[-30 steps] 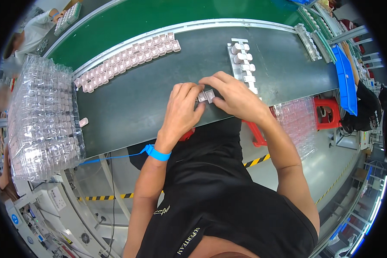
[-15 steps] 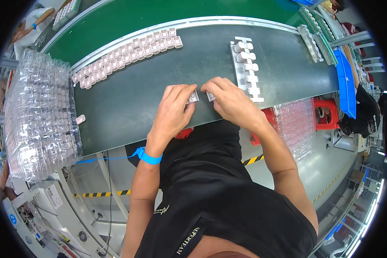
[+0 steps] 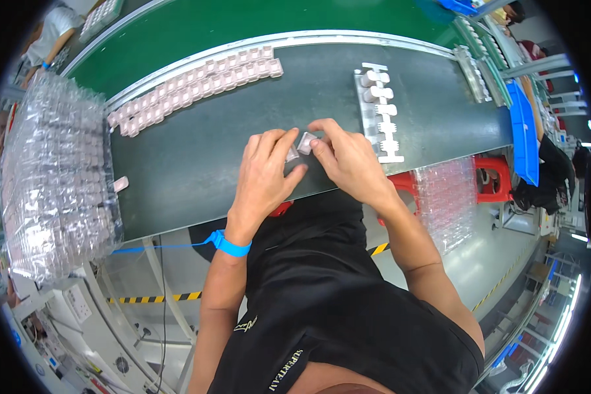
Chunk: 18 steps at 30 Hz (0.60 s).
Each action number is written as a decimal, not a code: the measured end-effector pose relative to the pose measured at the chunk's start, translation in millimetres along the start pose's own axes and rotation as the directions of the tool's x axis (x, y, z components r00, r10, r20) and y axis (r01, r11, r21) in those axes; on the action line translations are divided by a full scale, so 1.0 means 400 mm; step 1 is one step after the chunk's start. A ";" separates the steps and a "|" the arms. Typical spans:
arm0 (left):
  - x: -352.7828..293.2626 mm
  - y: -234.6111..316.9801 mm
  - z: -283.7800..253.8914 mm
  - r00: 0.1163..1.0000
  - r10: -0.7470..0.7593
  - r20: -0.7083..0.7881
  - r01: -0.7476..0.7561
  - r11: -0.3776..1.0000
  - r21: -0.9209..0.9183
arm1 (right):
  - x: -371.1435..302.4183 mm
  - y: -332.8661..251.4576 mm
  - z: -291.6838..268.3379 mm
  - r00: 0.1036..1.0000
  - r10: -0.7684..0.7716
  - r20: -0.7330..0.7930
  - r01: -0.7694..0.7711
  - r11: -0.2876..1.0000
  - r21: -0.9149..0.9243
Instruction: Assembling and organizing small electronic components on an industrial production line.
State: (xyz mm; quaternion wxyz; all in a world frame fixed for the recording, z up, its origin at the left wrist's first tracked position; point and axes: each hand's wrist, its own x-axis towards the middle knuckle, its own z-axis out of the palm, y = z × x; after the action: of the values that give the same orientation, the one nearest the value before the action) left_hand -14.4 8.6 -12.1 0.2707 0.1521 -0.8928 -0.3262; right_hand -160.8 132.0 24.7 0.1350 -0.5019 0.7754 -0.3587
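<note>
Observed from beside the bench (image 3: 210, 164): right hand (image 3: 353, 164) grasps the right piece (image 3: 306, 142), small and pale, tilted, thumb against it. Left hand (image 3: 261, 174) curled over the left piece (image 3: 291, 154), thumb apart from the fingers; whether it is gripped, I cannot tell. Both pieces near the bench's front edge, close together. Double row (image 3: 226, 78) of similar pieces along far edge, leftward. White parts (image 3: 377, 95) on a metal plate (image 3: 366, 118), right of the hands. Clear trays (image 3: 62, 177) stacked at left.

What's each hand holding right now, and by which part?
Right hand: a small pale piece, apparently pinched at its right side. Left hand: partly covers another pale piece; grip hidden.
</note>
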 end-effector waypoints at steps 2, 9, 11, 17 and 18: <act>0.006 0.006 -0.002 1.000 -0.025 0.012 0.023 0.996 0.087 | 0.001 -0.011 -0.051 0.998 0.036 -0.050 -0.037 0.999 -0.015; 0.005 -0.003 0.009 1.000 -0.011 0.006 0.010 0.986 0.169 | 0.028 0.180 -0.223 0.940 0.226 -0.256 -0.259 0.960 -0.104; 0.004 -0.008 0.014 1.000 0.000 -0.020 0.003 0.990 0.140 | 0.025 0.225 -0.247 0.944 0.322 -0.076 -0.313 0.944 0.104; 0.005 -0.008 0.023 0.999 0.004 -0.048 0.001 0.995 0.097 | 0.031 0.264 -0.270 0.921 0.388 0.025 -0.384 0.897 0.218; 0.006 -0.007 0.022 0.999 0.011 -0.047 -0.006 0.995 0.101 | 0.034 0.257 -0.282 0.920 0.393 0.000 -0.389 0.910 0.144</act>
State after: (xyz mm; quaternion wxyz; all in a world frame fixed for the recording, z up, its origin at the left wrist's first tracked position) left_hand -21.1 9.9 -18.8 0.2853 0.1697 -0.9021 -0.2759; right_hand -301.2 191.8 35.4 0.2281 -0.3206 0.8345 -0.3857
